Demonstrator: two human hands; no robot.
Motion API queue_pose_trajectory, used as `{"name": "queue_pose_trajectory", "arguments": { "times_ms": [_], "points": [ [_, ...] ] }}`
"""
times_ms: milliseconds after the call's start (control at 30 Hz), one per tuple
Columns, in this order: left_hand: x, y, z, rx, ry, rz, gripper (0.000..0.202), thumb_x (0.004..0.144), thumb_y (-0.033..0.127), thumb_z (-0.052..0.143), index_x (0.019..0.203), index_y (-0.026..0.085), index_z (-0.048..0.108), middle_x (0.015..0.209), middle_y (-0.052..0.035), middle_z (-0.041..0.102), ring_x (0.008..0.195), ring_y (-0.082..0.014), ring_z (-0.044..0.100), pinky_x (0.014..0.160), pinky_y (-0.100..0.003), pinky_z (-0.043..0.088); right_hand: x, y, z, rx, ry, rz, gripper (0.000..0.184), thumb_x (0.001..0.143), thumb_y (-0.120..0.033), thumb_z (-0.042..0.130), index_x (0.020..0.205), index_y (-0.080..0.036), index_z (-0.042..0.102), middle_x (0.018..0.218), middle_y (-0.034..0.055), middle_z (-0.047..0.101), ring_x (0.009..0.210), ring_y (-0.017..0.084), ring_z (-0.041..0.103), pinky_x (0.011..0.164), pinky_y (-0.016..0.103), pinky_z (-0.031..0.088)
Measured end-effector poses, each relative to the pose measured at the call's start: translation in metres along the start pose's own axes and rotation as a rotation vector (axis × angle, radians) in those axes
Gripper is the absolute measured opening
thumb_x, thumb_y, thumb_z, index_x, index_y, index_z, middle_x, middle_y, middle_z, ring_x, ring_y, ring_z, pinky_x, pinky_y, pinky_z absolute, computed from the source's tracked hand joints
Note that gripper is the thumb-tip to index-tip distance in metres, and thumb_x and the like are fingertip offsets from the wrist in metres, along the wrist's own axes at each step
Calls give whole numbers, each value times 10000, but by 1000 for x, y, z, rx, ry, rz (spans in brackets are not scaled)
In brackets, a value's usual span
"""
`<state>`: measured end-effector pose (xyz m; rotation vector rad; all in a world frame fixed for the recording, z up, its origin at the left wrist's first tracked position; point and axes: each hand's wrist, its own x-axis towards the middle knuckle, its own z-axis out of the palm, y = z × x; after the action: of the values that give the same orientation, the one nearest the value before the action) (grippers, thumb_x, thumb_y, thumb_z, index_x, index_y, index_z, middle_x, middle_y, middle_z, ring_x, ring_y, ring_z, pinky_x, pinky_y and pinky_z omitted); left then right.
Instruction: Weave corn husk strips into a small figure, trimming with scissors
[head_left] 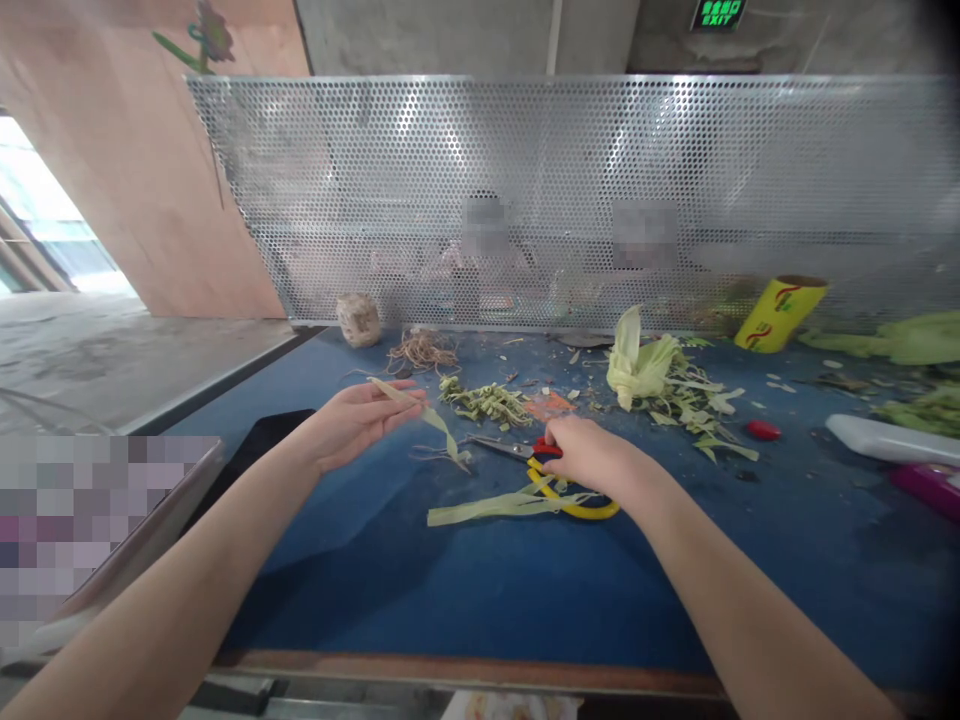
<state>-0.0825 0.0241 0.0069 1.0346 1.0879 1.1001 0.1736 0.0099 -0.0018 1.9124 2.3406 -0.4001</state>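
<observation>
My left hand [352, 420] is closed in a pinch on a thin pale-green husk strip [431, 418] that hangs from its fingers down to the blue table top [390, 570]. My right hand [589, 455] rests with fingers curled over the red and yellow handles of a pair of scissors [574, 495], whose metal blades point left on the table. A long pale husk strip [495, 505] lies flat just under the scissors.
A heap of corn husks [645, 370] and cut green scraps [487, 400] lie further back. A brown fibre bundle [420, 352], a small woven ball [358, 318] and a yellow roll [780, 312] stand by the perforated metal screen [570, 190]. People sit behind the screen. A black slab [255, 450] lies left.
</observation>
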Motion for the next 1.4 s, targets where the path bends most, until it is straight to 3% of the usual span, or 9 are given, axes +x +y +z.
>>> {"name": "queue_pose_trajectory", "arguments": {
  "times_ms": [100,200,400,533,667,767,833,1033,1400],
  "points": [
    [-2,-1,2,61,-35,52,162,766,84,559,904,121,635,970,-91,664,896,-152,622,758,-189,520,0,1,1,-54,-66,19,111,714,-231,574,754,-131,596,758,108,600,709,224,582,475,248,328],
    [-2,-3,4,130,32,143,132,772,210,580,853,125,643,827,-74,672,702,-126,619,606,-201,517,-1,3,1,-89,-75,7,120,663,-156,574,781,-137,578,794,102,584,747,218,565,467,234,310],
    [-4,-8,9,327,108,331,190,704,342,634,746,162,588,552,15,573,453,-67,434,450,-188,383,-2,0,2,-111,-60,-26,135,619,-134,583,748,-127,545,733,76,546,708,195,540,436,229,268],
    [-7,-8,12,423,127,375,205,676,356,647,671,159,591,527,18,547,435,-63,376,426,-196,327,-4,-2,1,-84,-42,-17,223,615,-137,585,830,-125,529,877,87,529,641,148,536,429,221,292],
    [-7,-9,13,439,122,359,210,651,358,665,672,156,611,573,-5,590,439,-66,370,426,-201,316,-8,-1,0,9,121,-39,330,669,-194,549,991,-151,493,1068,109,462,635,125,545,475,225,361],
    [-7,-11,14,447,118,346,209,636,352,676,644,156,606,558,-4,590,436,-68,371,430,-203,316,-10,1,0,161,341,-80,338,703,-294,549,1010,-167,491,1062,104,477,716,155,571,566,246,409],
    [-7,-11,16,451,111,344,215,633,355,678,632,155,600,559,-6,594,434,-67,368,432,-205,314,-12,0,-1,276,388,-99,377,716,-390,542,1020,-174,484,1072,107,486,781,179,579,611,261,427],
    [-6,-14,16,407,68,319,256,631,386,684,673,147,602,568,-8,607,430,-57,372,434,-198,315,-17,-5,0,474,294,-191,474,651,-494,591,1031,-232,485,1111,72,497,986,219,524,734,290,436],
    [-5,-22,19,409,-46,315,244,680,379,646,721,150,573,613,-14,627,466,-65,431,474,-203,360,-21,-11,-3,473,194,-172,466,661,-530,568,997,-210,518,1057,81,548,833,196,570,618,252,432]
  ]
}}
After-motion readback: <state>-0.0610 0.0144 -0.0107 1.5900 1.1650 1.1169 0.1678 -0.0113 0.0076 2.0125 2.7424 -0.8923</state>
